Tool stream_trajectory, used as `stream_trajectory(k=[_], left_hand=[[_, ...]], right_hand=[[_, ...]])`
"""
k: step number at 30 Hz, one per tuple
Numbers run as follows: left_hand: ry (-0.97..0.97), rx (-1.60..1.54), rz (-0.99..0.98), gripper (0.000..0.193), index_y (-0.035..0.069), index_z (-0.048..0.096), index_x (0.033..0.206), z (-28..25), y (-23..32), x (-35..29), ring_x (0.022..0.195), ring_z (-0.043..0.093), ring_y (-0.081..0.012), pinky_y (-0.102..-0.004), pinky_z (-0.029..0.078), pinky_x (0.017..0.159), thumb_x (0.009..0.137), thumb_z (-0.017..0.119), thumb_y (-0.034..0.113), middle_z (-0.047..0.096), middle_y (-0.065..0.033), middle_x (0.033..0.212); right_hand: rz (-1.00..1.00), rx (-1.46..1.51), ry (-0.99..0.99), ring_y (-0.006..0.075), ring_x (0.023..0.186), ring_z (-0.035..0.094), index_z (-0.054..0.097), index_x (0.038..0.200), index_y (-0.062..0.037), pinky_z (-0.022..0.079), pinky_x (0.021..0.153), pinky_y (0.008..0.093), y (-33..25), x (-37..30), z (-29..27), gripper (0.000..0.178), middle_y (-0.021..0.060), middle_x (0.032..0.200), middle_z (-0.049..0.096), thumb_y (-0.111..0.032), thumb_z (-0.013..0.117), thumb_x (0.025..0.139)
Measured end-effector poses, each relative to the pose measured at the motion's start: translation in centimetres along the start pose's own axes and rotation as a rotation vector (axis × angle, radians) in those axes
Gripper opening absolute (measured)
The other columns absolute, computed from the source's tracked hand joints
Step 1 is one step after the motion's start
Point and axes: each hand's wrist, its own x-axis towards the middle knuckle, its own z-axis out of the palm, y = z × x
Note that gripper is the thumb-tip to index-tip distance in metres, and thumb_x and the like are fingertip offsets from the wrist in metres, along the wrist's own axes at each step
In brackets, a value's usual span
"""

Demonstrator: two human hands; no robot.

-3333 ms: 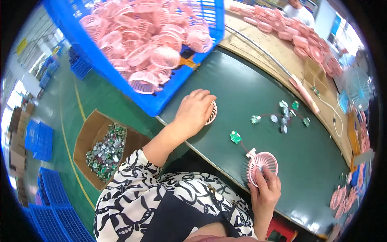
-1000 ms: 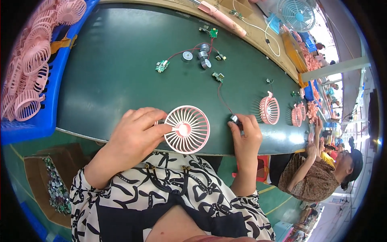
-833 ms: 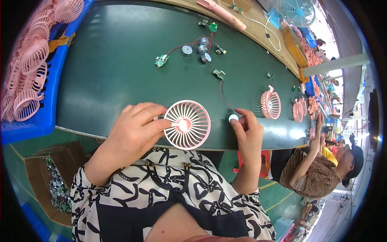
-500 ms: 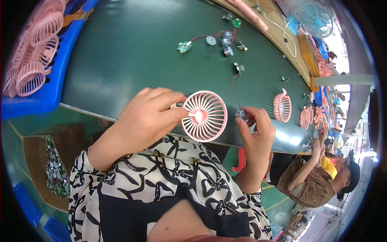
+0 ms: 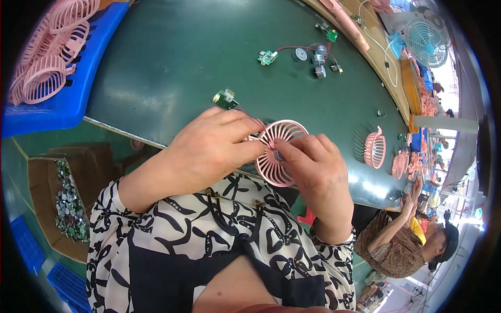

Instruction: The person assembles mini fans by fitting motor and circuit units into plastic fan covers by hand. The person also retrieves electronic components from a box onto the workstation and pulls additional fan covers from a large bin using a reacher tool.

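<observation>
My left hand is closed on the rim of a round pink fan cage, held at the table's near edge. My right hand pinches a small silver motor inside the cage, against its middle. The right fingers hide most of the motor. A red wire runs from the cage over my left fingers to a small green circuit board, just beyond my left hand.
A blue crate of pink cages stands at left, with a carton of small parts below. Motors wired to boards lie on the green table. More pink cages stand at right, near another person.
My right hand has brought the motor left into the cage. The circuit board has swung from the table's middle to beyond my left hand, trailing its wire.
</observation>
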Motion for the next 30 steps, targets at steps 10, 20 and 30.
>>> stream_trajectory(k=[10, 20, 30], left_hand=[[-0.079, 0.015, -0.023, 0.022, 0.009, 0.067, 0.097, -2.4, -0.1, 0.2, 0.100, 0.064, -0.0255, -0.0373, 0.047, 0.080, 0.075, 0.069, 0.009, 0.066, -0.0078, 0.109], [-0.045, -0.151, -0.009, 0.020, 0.009, 0.066, 0.100, -5.8, 3.5, 1.9, 0.101, 0.063, -0.0261, -0.0378, 0.048, 0.081, 0.081, 0.072, 0.012, 0.064, -0.0095, 0.113], [0.604, 0.821, -0.379, 0.032, 0.006, 0.064, 0.112, -15.6, -0.6, 5.1, 0.122, 0.052, -0.0369, -0.0442, 0.041, 0.104, 0.080, 0.068, 0.005, 0.056, -0.0184, 0.127]], right_hand=[[-0.085, 0.077, -0.024, 0.0304, 0.087, 0.061, 0.066, 0.110, -0.0064, 0.050, 0.074, 0.0411, 0.1, 1.5, -0.9, 0.040, 0.0095, 0.097, 0.062, -0.008, 0.073, 0.070], [-0.172, -0.012, 0.155, 0.0237, 0.099, 0.059, 0.064, 0.127, -0.0083, 0.046, 0.082, 0.0387, -2.2, -3.5, -2.3, 0.065, 0.0079, 0.128, 0.059, -0.021, 0.076, 0.064], [-0.161, 0.086, 0.259, 0.0253, 0.100, 0.060, 0.065, 0.125, -0.0078, 0.046, 0.084, 0.0393, -2.3, -5.3, -3.3, 0.066, 0.0083, 0.125, 0.061, -0.015, 0.079, 0.060]])
